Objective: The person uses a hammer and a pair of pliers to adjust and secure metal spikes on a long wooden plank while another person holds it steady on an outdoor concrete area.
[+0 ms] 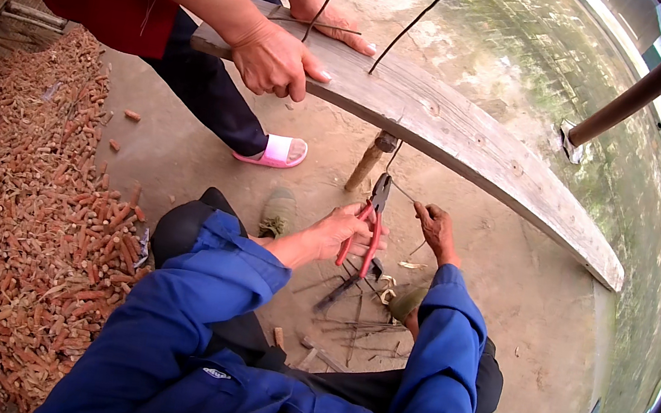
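My left hand (341,232) is closed around the red handles of a pair of pliers (382,192), whose dark jaws point up under the plank's near edge. At the jaws is a thin dark wire (403,190), running across to my right hand (438,229), which pinches its other end. Another stretch of wire (394,158) comes down from the wooden plank (462,141) to the jaws. Two dark rods (415,25) stand up from the plank's top. A co-worker's two hands (272,59) hold the plank's left end; a short dark rod lies by them.
Below my hands, a dark-handled tool (341,291) and several thin rods (354,327) lie on the concrete. A short wooden post (366,164) stands under the plank. Corn cobs (22,244) are heaped at left. The co-worker's pink sandal (274,152) is near. A brown pole (633,99) rises at right.
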A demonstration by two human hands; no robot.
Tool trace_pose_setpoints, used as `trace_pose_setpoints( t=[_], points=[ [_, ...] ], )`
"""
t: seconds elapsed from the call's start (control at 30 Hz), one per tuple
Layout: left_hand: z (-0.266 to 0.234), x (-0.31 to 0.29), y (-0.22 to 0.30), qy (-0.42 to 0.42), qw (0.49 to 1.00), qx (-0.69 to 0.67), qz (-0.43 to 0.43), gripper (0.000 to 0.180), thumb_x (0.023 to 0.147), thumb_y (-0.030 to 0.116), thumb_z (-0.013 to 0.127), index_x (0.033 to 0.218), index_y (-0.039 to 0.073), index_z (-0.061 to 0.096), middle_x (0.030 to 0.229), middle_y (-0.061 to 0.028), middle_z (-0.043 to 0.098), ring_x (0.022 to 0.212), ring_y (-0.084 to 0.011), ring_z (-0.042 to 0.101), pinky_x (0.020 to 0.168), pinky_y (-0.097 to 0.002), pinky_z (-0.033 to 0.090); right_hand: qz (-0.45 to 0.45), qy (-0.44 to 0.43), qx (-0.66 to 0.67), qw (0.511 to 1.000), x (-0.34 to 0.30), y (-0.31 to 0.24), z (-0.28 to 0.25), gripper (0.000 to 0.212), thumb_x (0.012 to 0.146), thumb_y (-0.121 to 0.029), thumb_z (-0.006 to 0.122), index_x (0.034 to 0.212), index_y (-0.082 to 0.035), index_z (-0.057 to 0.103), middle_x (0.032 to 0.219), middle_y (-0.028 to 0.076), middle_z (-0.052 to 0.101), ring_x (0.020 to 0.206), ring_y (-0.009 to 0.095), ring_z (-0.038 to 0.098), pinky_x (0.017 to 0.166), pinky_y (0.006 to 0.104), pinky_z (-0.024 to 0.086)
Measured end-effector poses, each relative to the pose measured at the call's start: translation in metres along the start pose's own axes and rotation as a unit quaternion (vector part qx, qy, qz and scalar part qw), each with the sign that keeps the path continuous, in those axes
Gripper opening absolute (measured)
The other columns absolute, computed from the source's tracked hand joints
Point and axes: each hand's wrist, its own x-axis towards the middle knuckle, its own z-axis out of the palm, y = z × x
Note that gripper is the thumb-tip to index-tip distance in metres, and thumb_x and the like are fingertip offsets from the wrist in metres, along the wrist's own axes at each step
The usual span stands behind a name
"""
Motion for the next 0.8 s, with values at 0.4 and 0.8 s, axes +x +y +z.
trace_pose_setpoints(
  t=[0.4, 0.8],
  points=[
    [-0.013, 0.031, 0.009, 0.009, 0.998, -0.066, -0.022, 0.038, 0.076, -0.003, 0.042, 0.113, 0.002, 0.046, 0.116, -0.0222, 0.058, 0.104, -0.0384, 0.061, 0.087, -0.0525, 0.052, -0.003, 0.003, 0.043, 0.999, 0.001, 0.003, 0.007, 0.047, 0.087, -0.044, 0.062, 0.078, 0.002, 0.064, 0.063, 0.014, 0.058, 0.06, 0.017, 0.052, 0.059, 0.0332, 0.043],
    [-0.027, 0.044, 0.009, -0.116, 0.969, -0.215, 0.026, 0.032, 0.084, 0.013, 0.051, 0.115, 0.004, 0.053, 0.1, -0.0157, 0.062, 0.089, -0.0298, 0.064, 0.089, -0.0513, 0.051, 0.005, 0.014, 0.052, 0.999, 0.002, 0.004, 0.011, 0.042, 0.089, -0.039, 0.062, 0.081, 0.002, 0.064, 0.065, 0.007, 0.058, 0.063, 0.012, 0.05, 0.06, 0.0294, 0.043]
  ],
)
